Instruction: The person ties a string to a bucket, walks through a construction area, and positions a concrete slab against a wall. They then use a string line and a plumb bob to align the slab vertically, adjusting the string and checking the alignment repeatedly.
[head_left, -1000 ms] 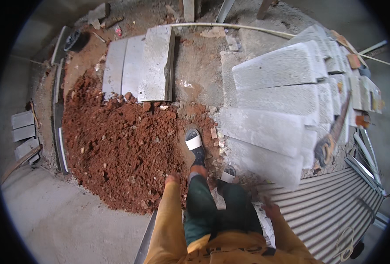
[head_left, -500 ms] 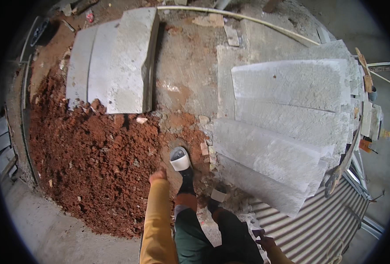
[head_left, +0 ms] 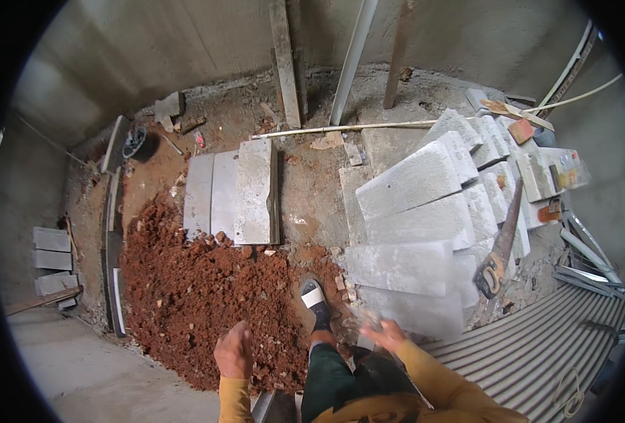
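Observation:
My left hand [head_left: 234, 350] hangs over the near part of a heap of red soil [head_left: 207, 303], fingers curled together, with nothing showing in them. My right hand [head_left: 386, 334] is ahead of my legs, near the low end of the light grey blocks [head_left: 408, 268]. A greyish smear lies by its fingertips; motion blur hides what it is. On the right side of those stacked blocks rests a handsaw [head_left: 492, 273], its worn handle toward me. My foot in a grey and white slide sandal [head_left: 312, 295] stands between soil and blocks.
More grey blocks [head_left: 256, 190] lie beyond the soil. A long pale pipe [head_left: 369, 127] crosses the far ground, with boards [head_left: 285, 63] leaning on the wall behind. Corrugated sheeting [head_left: 538, 335] covers the near right. A black bucket [head_left: 137, 143] stands far left.
My view has tilted up, bringing the far wall and the handsaw into sight. My right hand has come up and forward from beside my leg, where it held a dark piece. My left hand stays curled.

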A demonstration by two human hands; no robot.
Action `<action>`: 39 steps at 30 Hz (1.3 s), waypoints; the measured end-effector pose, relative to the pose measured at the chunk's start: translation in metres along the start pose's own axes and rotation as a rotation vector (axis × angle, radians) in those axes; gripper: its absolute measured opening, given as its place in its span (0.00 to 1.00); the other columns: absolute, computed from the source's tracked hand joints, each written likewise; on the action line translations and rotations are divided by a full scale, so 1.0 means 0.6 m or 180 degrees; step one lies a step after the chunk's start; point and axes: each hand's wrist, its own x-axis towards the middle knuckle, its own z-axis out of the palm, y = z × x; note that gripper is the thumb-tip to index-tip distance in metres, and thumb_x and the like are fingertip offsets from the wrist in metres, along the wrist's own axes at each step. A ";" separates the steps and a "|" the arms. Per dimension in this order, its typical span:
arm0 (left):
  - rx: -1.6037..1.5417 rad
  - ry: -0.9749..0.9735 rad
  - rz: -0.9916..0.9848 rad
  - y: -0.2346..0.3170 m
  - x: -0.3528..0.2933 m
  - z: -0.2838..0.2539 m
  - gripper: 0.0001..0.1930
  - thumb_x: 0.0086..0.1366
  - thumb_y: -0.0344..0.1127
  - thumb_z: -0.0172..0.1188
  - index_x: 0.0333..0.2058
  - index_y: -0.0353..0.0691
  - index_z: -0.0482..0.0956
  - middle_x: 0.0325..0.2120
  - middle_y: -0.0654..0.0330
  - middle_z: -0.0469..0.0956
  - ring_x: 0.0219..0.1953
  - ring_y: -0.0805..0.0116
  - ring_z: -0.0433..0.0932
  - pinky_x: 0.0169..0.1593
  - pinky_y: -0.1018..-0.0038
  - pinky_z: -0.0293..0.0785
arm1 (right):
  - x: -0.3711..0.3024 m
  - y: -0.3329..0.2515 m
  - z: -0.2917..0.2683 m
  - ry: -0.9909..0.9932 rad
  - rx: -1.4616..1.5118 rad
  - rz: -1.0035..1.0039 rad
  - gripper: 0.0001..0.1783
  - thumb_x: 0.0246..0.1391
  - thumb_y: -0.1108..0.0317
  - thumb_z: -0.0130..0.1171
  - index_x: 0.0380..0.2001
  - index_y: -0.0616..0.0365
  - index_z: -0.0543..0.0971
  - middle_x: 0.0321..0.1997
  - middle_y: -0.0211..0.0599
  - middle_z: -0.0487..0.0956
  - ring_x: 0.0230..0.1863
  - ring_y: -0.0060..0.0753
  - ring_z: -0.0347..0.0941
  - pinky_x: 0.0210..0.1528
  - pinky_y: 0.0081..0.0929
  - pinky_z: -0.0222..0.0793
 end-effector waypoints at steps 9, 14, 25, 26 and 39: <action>-0.1374 0.0624 0.1144 0.238 -0.002 -0.172 0.10 0.66 0.28 0.53 0.44 0.35 0.77 0.40 0.52 0.80 0.40 0.56 0.81 0.43 0.68 0.76 | -0.098 -0.307 0.045 -0.0480 -0.0016 -0.2974 0.24 0.54 0.62 0.63 0.52 0.60 0.74 0.46 0.38 0.78 0.45 0.31 0.73 0.48 0.26 0.68; -0.2739 0.0293 0.0756 0.235 0.063 -0.169 0.12 0.70 0.31 0.48 0.45 0.30 0.75 0.39 0.50 0.81 0.42 0.59 0.81 0.46 0.69 0.76 | -0.051 -0.362 0.047 -0.0667 0.0060 -0.2950 0.17 0.52 0.68 0.64 0.46 0.60 0.78 0.48 0.42 0.79 0.47 0.34 0.77 0.48 0.27 0.71; -0.2798 -0.0624 0.0471 0.108 0.311 -0.223 0.23 0.69 0.40 0.52 0.57 0.30 0.66 0.50 0.48 0.74 0.51 0.59 0.75 0.54 0.67 0.71 | 0.121 -0.589 -0.001 0.0378 0.0193 -0.3045 0.06 0.53 0.67 0.62 0.31 0.58 0.82 0.35 0.39 0.83 0.40 0.30 0.80 0.42 0.34 0.78; -0.2559 -0.0692 0.0368 0.084 0.317 -0.215 0.23 0.69 0.41 0.53 0.56 0.31 0.67 0.50 0.48 0.74 0.51 0.58 0.76 0.53 0.67 0.71 | 0.128 -0.610 -0.014 0.0388 0.0593 -0.3118 0.05 0.53 0.67 0.62 0.30 0.55 0.83 0.35 0.38 0.83 0.41 0.31 0.80 0.43 0.35 0.78; -0.0746 -0.1525 -0.3357 -0.340 0.118 0.084 0.25 0.65 0.47 0.55 0.52 0.32 0.74 0.49 0.43 0.76 0.54 0.47 0.73 0.55 0.60 0.69 | 0.246 -0.806 -0.520 0.3242 0.0385 -0.3901 0.11 0.61 0.65 0.54 0.41 0.61 0.79 0.47 0.36 0.79 0.46 0.28 0.76 0.47 0.25 0.72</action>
